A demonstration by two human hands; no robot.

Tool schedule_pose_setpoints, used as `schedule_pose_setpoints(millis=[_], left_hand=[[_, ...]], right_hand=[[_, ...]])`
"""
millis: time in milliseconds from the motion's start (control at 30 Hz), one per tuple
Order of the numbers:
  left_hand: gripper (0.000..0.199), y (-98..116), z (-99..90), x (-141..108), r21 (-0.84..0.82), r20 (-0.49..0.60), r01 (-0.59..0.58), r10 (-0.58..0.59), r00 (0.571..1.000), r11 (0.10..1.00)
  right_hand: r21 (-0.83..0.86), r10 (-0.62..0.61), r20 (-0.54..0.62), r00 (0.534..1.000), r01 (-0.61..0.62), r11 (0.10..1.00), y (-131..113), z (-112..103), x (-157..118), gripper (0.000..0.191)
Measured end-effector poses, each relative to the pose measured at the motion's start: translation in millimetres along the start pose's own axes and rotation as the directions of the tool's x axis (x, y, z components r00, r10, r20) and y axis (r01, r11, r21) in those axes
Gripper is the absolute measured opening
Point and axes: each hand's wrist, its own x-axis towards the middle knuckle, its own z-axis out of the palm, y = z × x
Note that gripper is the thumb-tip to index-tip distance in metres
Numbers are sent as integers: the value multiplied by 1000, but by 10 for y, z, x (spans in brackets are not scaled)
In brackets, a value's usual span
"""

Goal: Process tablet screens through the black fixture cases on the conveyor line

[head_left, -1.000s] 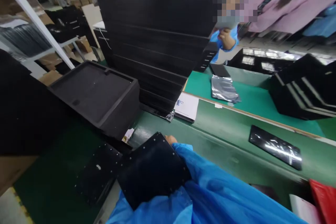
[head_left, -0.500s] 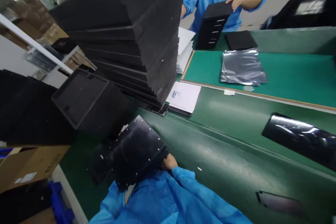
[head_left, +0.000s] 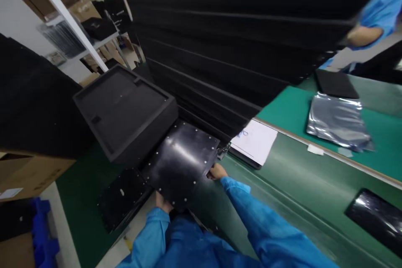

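I hold a flat, glossy black panel (head_left: 182,157) with white dots along its edges. My left hand (head_left: 163,204) grips its near edge, the fingers hidden beneath. At its right edge my right hand (head_left: 217,171) is closed, the fingertips partly under the panel. Just left of it lies a similar black dotted piece (head_left: 121,197) on the green bench. A black foam tray (head_left: 122,109) with a recessed top stands right behind the panel.
A tall stack of black foam trays (head_left: 213,46) rises behind. Right of it lie white paper sheets (head_left: 256,140), silvery plastic bags (head_left: 339,121) and a shiny black sheet (head_left: 380,217). A co-worker's arm (head_left: 366,35) shows at upper right. A cardboard box (head_left: 34,176) stands left.
The panel has moved forward, away from my body, up to the black foam tray. My left hand has come into view at its near edge. The view has turned left.
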Motion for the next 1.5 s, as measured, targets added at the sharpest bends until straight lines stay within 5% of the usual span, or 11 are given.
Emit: schedule_pose_setpoints(millis=[133, 267, 333, 433, 500, 767, 933, 1033, 1200, 1400, 1500], left_hand=[[65, 100, -192, 169, -6, 6, 167, -167, 986, 986], [53, 422, -533, -100, 326, -202, -130, 203, 958, 936], [41, 705, -560, -274, 514, -103, -358, 471, 876, 779], [32, 1162, -218, -302, 639, 354, -664, 617, 703, 389], [38, 1393, 169, -135, 684, 523, -699, 527, 670, 209], [54, 1501, 993, 30, 900, 382, -435, 519, 764, -23], [41, 860, 1150, -569, 653, 507, -589, 303, 807, 475], [38, 44, 1489, -795, 627, 397, -310, 50, 916, 715], [42, -1206, 2189, -783, 824, 139, -37, -138, 981, 566], [34, -1703, 2368, -965, 901, 238, -220, -3, 971, 374], [58, -1976, 2350, -1243, 893, 450, -450, -44, 892, 14]], right_hand=[[40, 63, -48, 997, -61, 997, -167, -42, 59, 22], [127, 86, -208, 974, -61, 990, -119, -12, -202, 33], [234, 14, -287, 958, 56, 971, -56, 89, -485, 41], [348, -203, -383, 901, 345, 872, -55, 374, -928, 55], [329, -340, -424, 840, 492, 806, -155, 590, -1114, 72], [510, -451, -486, 748, 662, 549, -472, 694, -1164, 80], [618, -252, -568, 784, 608, 499, 584, 263, -1581, 64], [605, -59, -627, 777, 533, 591, 1599, 87, -1853, 59], [637, 155, -633, 759, 395, 662, 2690, -41, -1824, 55], [349, -161, -626, 763, 458, 817, 3421, -278, -1956, 56], [-120, -300, -664, 684, 299, 947, 4058, -501, -2220, 72]])
